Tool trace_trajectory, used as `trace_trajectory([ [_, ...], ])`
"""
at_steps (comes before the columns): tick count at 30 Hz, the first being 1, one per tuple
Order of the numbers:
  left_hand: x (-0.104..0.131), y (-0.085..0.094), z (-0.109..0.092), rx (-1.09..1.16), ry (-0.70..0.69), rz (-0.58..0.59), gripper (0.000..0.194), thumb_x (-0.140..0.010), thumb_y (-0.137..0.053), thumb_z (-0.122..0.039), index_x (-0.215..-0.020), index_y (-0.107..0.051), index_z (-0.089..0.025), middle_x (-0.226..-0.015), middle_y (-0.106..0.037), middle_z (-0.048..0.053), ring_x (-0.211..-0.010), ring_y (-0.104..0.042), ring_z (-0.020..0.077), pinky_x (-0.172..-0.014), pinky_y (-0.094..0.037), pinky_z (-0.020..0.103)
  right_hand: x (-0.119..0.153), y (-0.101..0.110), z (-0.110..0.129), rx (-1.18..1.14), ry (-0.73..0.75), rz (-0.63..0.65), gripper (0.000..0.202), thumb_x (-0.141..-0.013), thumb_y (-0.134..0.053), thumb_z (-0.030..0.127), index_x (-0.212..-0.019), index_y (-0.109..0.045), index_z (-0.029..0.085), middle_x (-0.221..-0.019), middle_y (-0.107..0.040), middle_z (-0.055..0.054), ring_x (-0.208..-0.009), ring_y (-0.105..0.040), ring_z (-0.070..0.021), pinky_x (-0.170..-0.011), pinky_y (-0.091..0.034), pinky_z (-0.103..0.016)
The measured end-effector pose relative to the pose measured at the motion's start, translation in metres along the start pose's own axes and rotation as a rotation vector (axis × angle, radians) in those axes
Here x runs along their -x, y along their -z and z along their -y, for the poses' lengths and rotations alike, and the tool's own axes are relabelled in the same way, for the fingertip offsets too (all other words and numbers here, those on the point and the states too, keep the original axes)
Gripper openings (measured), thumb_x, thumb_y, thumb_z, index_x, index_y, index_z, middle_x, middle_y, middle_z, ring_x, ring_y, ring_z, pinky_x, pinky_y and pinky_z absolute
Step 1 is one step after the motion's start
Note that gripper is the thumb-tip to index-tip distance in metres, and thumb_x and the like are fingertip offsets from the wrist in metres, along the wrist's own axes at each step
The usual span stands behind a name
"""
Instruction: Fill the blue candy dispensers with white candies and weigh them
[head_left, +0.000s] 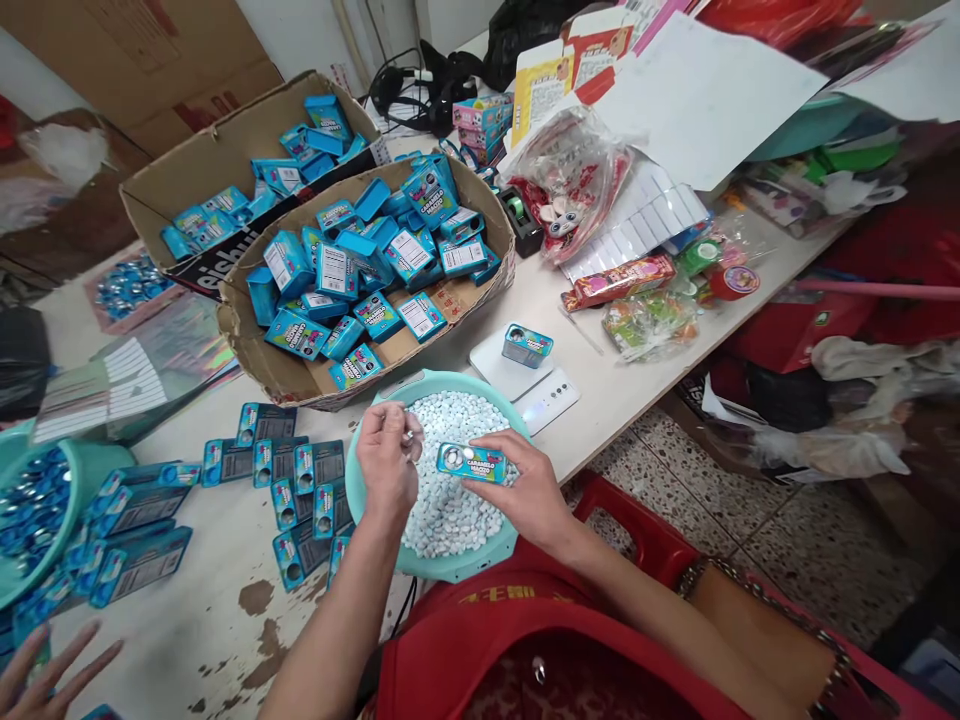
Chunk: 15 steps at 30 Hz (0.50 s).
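My right hand (532, 490) grips a small blue candy box (487, 463) by its end, above a turquoise basin (441, 572). The box's round hole faces up, with white candy showing in it. Small white candies (450, 520) fill much of the basin. To the left, also over the basin, my left hand (388, 455) has its fingers curled together, slightly blurred, with white candy at the fingertips. A similar blue box (527, 345) stands on a white scale (502, 372) just beyond the basin.
Two cardboard boxes (360, 390) hold many blue candy boxes. More boxes (319, 465) stand left of the basin. A turquoise tub (75, 490) holds shiny blue pieces. Another person's hand (56, 670) shows at lower left. Bagged sweets (649, 325) and papers lie right.
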<state>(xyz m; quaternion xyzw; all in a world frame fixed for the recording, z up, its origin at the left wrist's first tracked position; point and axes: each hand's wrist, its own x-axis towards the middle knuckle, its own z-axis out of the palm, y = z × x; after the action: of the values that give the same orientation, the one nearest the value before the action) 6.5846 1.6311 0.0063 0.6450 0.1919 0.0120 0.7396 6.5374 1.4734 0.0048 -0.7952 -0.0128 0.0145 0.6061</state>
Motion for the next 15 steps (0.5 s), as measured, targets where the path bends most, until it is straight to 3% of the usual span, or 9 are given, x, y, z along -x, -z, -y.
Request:
trace_trajectory([
  [2,-0.005,0.012,0.011,-0.332,-0.007,0.104,0.023,-0.077,-0.060,-0.041,-0.085,-0.063,-0.020,-0.089,-0.065,0.006,-0.083,-0.060,0.0174,-0.057,-0.048,0.023,-0.001,0.002,-0.002,0.051,0.016,-0.008,0.029,-0.069,-0.074,0.019,-0.096,-0.065,0.023,-0.092,-0.064,-0.003,-0.090,-0.061,-0.0202,-0.079,-0.049,-0.033],
  [5,0.000,0.017,0.016,-0.557,-0.123,0.245,0.024,-0.081,-0.056,-0.039,-0.093,-0.067,-0.021,-0.115,-0.061,0.009,-0.113,-0.052,0.0234,-0.085,-0.047,0.035,-0.002,0.003,-0.004,0.108,0.007,-0.010,0.028,-0.069,-0.071,0.016,-0.095,-0.064,0.022,-0.092,-0.063,-0.004,-0.089,-0.061,-0.0207,-0.076,-0.050,-0.033],
  [7,0.007,0.011,0.010,-0.561,-0.236,0.358,0.023,-0.080,-0.059,-0.036,-0.097,-0.067,-0.024,-0.110,-0.064,0.008,-0.106,-0.056,0.0216,-0.085,-0.046,0.034,-0.003,0.002,-0.003,0.112,0.003,-0.008,0.030,-0.067,-0.069,0.012,-0.095,-0.064,0.022,-0.092,-0.063,-0.004,-0.089,-0.061,-0.0203,-0.077,-0.049,-0.033],
  [9,0.014,0.003,0.004,-0.584,-0.327,0.451,0.016,-0.076,-0.064,-0.033,-0.089,-0.070,-0.025,-0.093,-0.068,0.005,-0.090,-0.061,0.0191,-0.079,-0.047,0.031,-0.002,0.001,-0.001,0.106,-0.014,-0.010,0.031,-0.065,-0.070,0.011,-0.094,-0.064,0.022,-0.090,-0.063,-0.003,-0.089,-0.061,-0.0200,-0.078,-0.050,-0.033],
  [10,0.015,0.000,0.001,-0.601,-0.364,0.447,0.011,-0.076,-0.065,-0.032,-0.082,-0.070,-0.024,-0.085,-0.069,0.004,-0.083,-0.061,0.0183,-0.077,-0.047,0.031,-0.002,0.000,0.000,0.103,-0.034,-0.009,0.031,-0.065,-0.071,0.012,-0.093,-0.064,0.022,-0.089,-0.063,-0.003,-0.088,-0.061,-0.0199,-0.077,-0.050,-0.033],
  [12,0.012,-0.001,0.002,-0.619,-0.383,0.328,0.013,-0.078,-0.061,-0.032,-0.076,-0.069,-0.023,-0.076,-0.068,0.003,-0.076,-0.061,0.0174,-0.074,-0.047,0.030,0.001,0.002,0.003,0.096,-0.079,-0.006,0.031,-0.063,-0.074,0.017,-0.092,-0.065,0.022,-0.087,-0.063,-0.002,-0.085,-0.061,-0.0197,-0.075,-0.050,-0.032],
  [14,0.003,0.005,0.008,-0.654,-0.310,0.209,0.017,-0.081,-0.056,-0.034,-0.078,-0.068,-0.021,-0.077,-0.068,0.004,-0.073,-0.062,0.0178,-0.071,-0.048,0.030,0.005,0.006,0.006,0.073,-0.087,0.011,0.033,-0.062,-0.077,0.018,-0.092,-0.065,0.021,-0.088,-0.063,-0.002,-0.084,-0.062,-0.0193,-0.074,-0.050,-0.031],
  [15,-0.003,0.011,0.012,-0.705,-0.260,0.208,0.018,-0.080,-0.056,-0.034,-0.079,-0.068,-0.021,-0.079,-0.068,0.004,-0.075,-0.062,0.0188,-0.071,-0.048,0.031,0.007,0.010,0.007,0.050,-0.072,0.022,0.034,-0.062,-0.077,0.018,-0.093,-0.065,0.021,-0.089,-0.063,-0.003,-0.085,-0.062,-0.0191,-0.074,-0.050,-0.031],
])
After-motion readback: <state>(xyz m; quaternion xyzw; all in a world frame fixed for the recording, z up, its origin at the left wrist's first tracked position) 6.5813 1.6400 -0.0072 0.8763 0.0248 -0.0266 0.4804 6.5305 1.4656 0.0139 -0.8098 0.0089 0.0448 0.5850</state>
